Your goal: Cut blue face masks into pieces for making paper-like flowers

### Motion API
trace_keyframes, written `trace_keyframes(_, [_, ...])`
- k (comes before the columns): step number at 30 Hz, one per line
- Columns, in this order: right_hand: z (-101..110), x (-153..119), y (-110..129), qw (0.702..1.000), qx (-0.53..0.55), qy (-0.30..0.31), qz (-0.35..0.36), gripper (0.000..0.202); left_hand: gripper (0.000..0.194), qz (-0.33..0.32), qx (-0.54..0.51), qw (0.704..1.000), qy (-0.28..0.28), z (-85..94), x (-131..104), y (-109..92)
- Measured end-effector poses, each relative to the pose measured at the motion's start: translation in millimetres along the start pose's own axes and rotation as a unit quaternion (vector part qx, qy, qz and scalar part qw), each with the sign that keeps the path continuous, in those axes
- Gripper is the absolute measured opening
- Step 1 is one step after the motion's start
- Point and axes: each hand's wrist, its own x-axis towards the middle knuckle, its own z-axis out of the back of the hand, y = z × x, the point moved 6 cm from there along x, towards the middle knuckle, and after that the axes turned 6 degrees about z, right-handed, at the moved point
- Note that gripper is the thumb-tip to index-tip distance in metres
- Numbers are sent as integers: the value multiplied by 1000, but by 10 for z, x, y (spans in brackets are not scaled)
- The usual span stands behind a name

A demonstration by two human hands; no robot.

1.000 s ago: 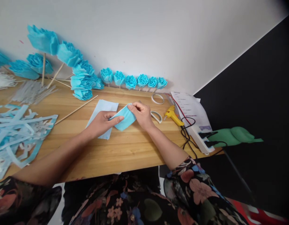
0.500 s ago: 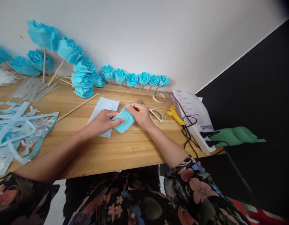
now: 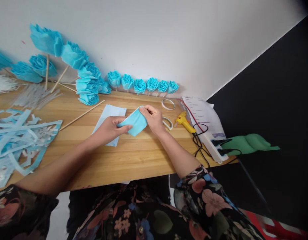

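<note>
A piece of light blue fabric (image 3: 136, 122), which looks like non-woven mask cloth, is stretched between my two hands above the table. My left hand (image 3: 111, 128) pinches its left end between thumb and fingers. At the upper right corner, my right hand (image 3: 153, 117) grips it with thumb and fingertips. Beneath and beside my left hand lies a paler blue flat sheet (image 3: 114, 111), partly covered by the hand. Scissors with white handles (image 3: 167, 123) lie just right of my right hand, their blades hidden behind it.
Blue fabric flowers (image 3: 139, 86) on sticks line the wall. Cut strips (image 3: 19, 136) are heaped at left beside a wooden stick (image 3: 82, 115). At right are a tape roll (image 3: 168, 104), a yellow glue gun (image 3: 185, 122), black cables and a power strip (image 3: 215, 148).
My right hand has moved slightly up and right, pulling the fabric wider and flatter. My left hand stays nearly in place. The scissors' blades are now covered by my right hand.
</note>
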Motion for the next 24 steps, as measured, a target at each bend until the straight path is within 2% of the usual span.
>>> trace_keyframes(4, [70,31,20,1000,-14,-21,14,39,25,28,-55,997,-41,39,38,100])
trace_keyframes(8, [166,45,10,997,-22,-75,11,38,28,34,-99,992,-75,85,68,131])
trace_keyframes(12, [205,54,19,995,-32,-94,20,37,32,14,-74,993,-87,116,77,112])
trace_keyframes(18, [206,62,-17,995,-40,-86,15,37,33,-22,0,998,-62,125,90,126])
trace_keyframes(21, [199,41,88,991,-82,-83,59,35,28,-58,64,992,-94,201,92,93])
trace_keyframes(24, [144,-5,303,974,-150,-64,156,34,38,-149,122,967,-165,325,23,-79])
